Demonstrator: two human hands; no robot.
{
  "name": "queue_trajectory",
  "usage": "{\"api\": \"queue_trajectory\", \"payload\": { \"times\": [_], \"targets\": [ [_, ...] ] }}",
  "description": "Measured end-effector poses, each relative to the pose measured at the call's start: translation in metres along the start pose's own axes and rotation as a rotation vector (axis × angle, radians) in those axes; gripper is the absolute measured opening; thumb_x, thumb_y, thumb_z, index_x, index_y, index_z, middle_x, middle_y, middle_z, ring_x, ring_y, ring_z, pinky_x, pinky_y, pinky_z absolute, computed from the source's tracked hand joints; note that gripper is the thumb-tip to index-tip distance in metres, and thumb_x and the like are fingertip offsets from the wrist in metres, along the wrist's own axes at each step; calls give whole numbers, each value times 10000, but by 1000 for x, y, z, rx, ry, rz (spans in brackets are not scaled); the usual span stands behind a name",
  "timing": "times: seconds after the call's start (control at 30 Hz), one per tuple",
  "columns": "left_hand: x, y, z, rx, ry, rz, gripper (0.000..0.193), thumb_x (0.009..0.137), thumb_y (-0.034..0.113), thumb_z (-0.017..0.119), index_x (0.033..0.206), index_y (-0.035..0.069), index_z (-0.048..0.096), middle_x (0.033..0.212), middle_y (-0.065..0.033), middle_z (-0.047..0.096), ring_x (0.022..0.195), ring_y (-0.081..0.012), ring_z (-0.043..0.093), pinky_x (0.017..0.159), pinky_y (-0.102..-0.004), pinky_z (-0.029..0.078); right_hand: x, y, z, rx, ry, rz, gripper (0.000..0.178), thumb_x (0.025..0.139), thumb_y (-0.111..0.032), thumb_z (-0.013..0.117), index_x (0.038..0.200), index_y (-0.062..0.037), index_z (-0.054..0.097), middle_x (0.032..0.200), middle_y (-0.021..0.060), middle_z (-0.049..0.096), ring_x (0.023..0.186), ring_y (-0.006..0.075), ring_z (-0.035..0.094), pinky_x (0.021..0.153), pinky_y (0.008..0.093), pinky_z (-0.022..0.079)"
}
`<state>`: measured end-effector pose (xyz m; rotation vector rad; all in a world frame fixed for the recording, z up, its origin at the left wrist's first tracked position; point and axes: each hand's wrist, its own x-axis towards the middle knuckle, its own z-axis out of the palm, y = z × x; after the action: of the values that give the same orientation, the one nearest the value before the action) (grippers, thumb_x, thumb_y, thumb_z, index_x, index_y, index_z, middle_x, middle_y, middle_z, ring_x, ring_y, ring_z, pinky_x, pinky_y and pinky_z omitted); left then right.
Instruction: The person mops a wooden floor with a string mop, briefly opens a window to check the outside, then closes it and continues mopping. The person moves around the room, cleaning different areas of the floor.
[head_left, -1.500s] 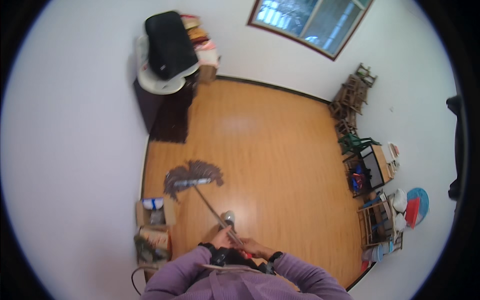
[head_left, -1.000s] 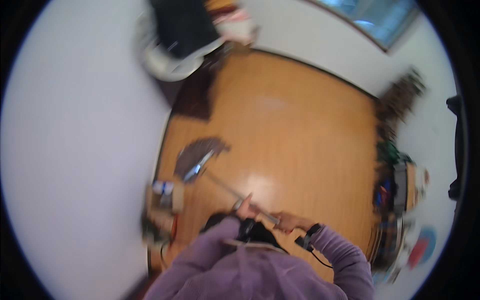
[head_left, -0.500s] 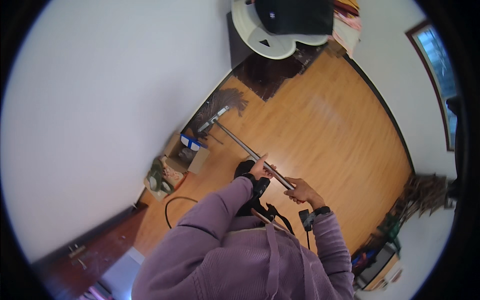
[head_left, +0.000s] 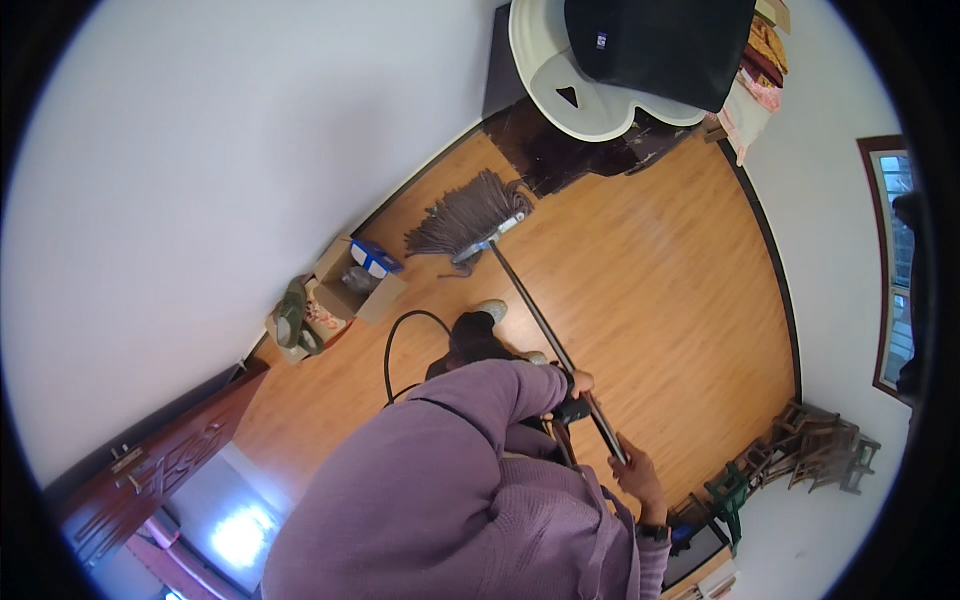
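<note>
A mop (head_left: 545,325) with a long metal handle slants from my hands toward the wall. Its grey string head (head_left: 470,215) lies spread on the wooden floor (head_left: 660,280), near the wall at the far left. Closed round the top end of the handle is my right hand (head_left: 637,474). Lower along the handle sits my left hand (head_left: 580,384), gripping it and partly hidden by the wrist and the black device on it. One shoe (head_left: 492,309) shows beside the handle on its left.
An open cardboard box (head_left: 345,290) and green shoes (head_left: 292,320) stand along the left wall. Beyond the mop head is a dark cabinet (head_left: 530,140) under a white tub (head_left: 590,115). Wooden stools (head_left: 815,445) crowd the right wall. A black cable (head_left: 392,340) loops near my legs.
The mop head has moved right, away from the wall, and its strings are fanned out on the left. Both my hands have come lower and to the right with the handle.
</note>
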<state>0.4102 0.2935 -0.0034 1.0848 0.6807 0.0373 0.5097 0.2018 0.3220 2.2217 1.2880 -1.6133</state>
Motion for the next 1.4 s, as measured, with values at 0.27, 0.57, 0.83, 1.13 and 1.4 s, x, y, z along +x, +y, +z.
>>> {"api": "queue_trajectory", "payload": {
  "times": [0.27, 0.57, 0.83, 1.13, 1.4],
  "targets": [
    [-16, 25, 65, -715, -12, -566, 224, 887, 212, 585, 953, 1, 551, 913, -187, 570, 833, -337, 613, 724, -453, 532, -17, 42, 0, 278, -125, 30, 654, 845, -63, 683, 1441, -44, 414, 622, -1, 558, 491, 77, 498, 431, 251, 397],
    [-15, 3, -29, -872, 296, -369, 170, 949, 189, 540, 942, 19, 540, 821, -129, 595, 747, -292, 630, 674, -469, 553, 58, -39, -15, 202, -154, 77, 662, 836, -79, 693, 1439, -62, 420, 591, 16, 535, 471, 98, 490, 413, 263, 400],
    [-56, -6, -123, -1278, 677, -132, 181, 967, 194, 544, 998, 17, 530, 872, -125, 630, 794, -263, 657, 678, -414, 553, 125, -101, 16, 146, -141, -56, 621, 844, -113, 676, 1426, -115, 458, 607, 9, 527, 481, 101, 482, 426, 262, 405],
    [-41, -49, -112, -512, 440, 173, 299, 925, 88, 478, 1145, -113, 451, 1088, -241, 598, 958, -380, 641, 788, -532, 561, 104, -67, 39, 219, -166, -72, 611, 893, -168, 635, 1457, -108, 405, 597, -2, 496, 469, 99, 471, 418, 259, 398],
    [0, -40, 16, -875, 297, -187, 235, 903, 47, 453, 803, -118, 588, 1003, -291, 643, 965, -357, 661, 815, -431, 564, 44, 58, 7, 151, -181, -26, 635, 892, -147, 631, 1472, -116, 376, 589, 7, 505, 467, 99, 476, 416, 266, 398]
  ]
}}
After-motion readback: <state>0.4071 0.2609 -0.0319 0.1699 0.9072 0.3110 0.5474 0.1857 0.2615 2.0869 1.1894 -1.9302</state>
